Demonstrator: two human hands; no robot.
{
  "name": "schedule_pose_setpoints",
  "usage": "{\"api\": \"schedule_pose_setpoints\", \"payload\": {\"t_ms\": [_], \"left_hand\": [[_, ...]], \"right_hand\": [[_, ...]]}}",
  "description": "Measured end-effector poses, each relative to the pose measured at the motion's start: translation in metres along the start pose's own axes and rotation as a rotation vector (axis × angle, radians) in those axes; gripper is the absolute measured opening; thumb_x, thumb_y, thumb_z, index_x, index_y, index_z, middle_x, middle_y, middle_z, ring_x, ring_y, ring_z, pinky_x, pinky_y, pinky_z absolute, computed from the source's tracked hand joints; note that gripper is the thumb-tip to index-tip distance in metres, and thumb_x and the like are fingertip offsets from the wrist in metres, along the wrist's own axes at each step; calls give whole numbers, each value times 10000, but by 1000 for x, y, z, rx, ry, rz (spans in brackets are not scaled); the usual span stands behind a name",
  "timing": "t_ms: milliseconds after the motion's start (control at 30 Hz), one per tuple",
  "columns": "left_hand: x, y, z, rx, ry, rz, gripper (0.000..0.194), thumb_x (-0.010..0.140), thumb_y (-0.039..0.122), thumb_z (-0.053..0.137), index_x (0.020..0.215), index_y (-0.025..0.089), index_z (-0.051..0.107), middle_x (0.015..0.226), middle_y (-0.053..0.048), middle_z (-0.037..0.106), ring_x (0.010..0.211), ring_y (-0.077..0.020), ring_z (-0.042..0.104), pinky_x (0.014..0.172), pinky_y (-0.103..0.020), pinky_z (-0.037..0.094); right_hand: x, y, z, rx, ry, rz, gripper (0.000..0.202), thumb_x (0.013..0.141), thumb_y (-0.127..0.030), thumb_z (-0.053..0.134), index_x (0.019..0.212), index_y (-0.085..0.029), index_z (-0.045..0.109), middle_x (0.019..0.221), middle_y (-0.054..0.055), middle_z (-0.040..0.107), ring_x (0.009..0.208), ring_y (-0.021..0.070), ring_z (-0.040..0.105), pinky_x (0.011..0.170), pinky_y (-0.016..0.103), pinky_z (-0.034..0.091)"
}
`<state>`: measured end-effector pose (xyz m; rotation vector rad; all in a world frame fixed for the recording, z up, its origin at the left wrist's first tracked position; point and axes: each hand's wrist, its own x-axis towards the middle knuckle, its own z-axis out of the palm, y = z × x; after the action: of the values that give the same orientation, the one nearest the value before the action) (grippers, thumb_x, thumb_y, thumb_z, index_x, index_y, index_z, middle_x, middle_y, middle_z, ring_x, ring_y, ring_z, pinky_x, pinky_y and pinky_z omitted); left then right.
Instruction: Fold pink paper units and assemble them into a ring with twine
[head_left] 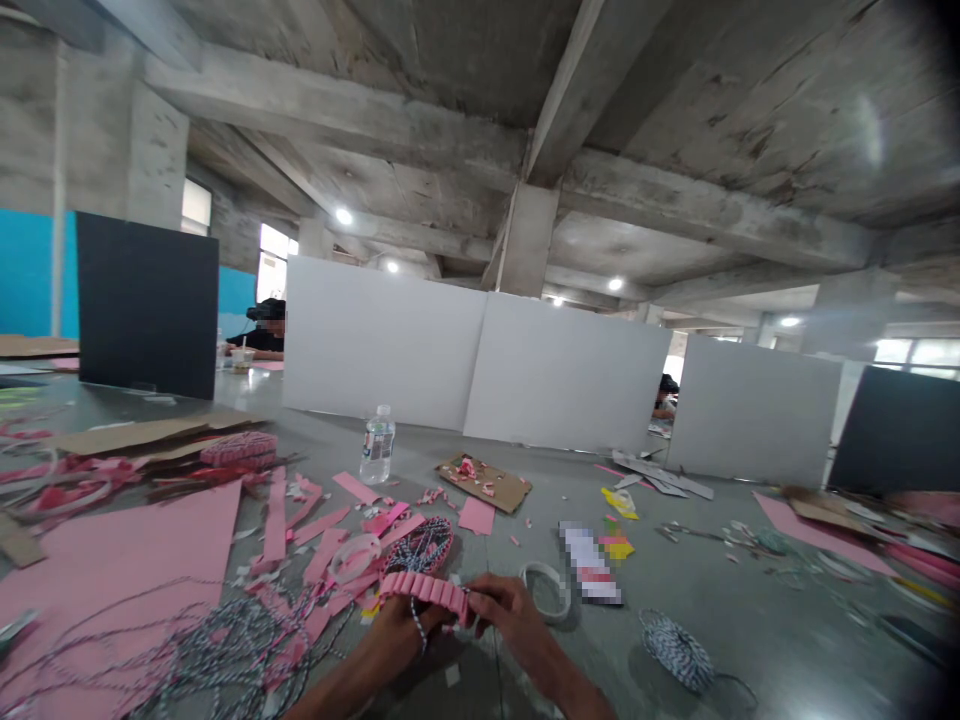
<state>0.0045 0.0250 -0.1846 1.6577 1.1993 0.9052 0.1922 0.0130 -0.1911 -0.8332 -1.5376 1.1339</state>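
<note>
A curved pink ribbed strip is held between my two hands above the grey table, near the bottom centre. My left hand is closed round its left and lower part, and a black-and-white cord hangs over those fingers. At the strip's right end, the fingers of my right hand pinch it. Just behind the strip lies an oval piece wrapped in dark patterned cord. A white tape roll rests right of my right hand, and another ring lies among pink scraps to the left.
Loose cord and a pink sheet cover the left side. A water bottle and a cardboard piece stand and lie farther back. Right are a blurred-out flat item and a cord bundle. White panels line the back; people sit beyond.
</note>
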Motion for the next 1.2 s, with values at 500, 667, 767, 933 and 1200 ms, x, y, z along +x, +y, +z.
{"api": "schedule_pose_setpoints", "payload": {"t_ms": [500,667,767,933,1200], "left_hand": [[-3,2,-4,167,-92,-6,539,738,661,536,807,182,773,802,-36,752,820,-244,644,712,-284,469],[-4,-3,-4,198,-102,37,477,783,613,539,853,204,774,870,-14,768,879,-234,662,760,-266,475],[-3,-7,-4,230,-129,57,436,805,567,543,900,204,764,867,-16,767,872,-232,670,718,-262,475],[-2,-15,-6,341,-31,198,354,857,486,543,951,194,718,887,-56,735,834,-219,654,739,-278,485],[2,-15,-6,566,103,701,292,939,371,475,813,234,701,784,-60,683,869,-245,628,856,-355,489]], "right_hand": [[0,1,0,-6,-3,49,149,843,-430,667,742,-342,734,737,112,681,724,300,678,653,510,463],[-5,2,-1,-1,10,51,104,837,-377,656,770,-340,726,769,117,687,752,293,683,662,508,457],[-5,5,-2,-58,36,25,99,825,-357,652,760,-337,723,740,113,688,730,291,679,655,490,462],[-1,8,-1,-116,103,6,222,836,-483,640,692,-327,702,693,121,681,666,315,665,610,484,486],[1,11,4,-37,150,-21,130,770,-465,678,728,-342,692,710,104,682,665,313,656,640,498,477]]}}
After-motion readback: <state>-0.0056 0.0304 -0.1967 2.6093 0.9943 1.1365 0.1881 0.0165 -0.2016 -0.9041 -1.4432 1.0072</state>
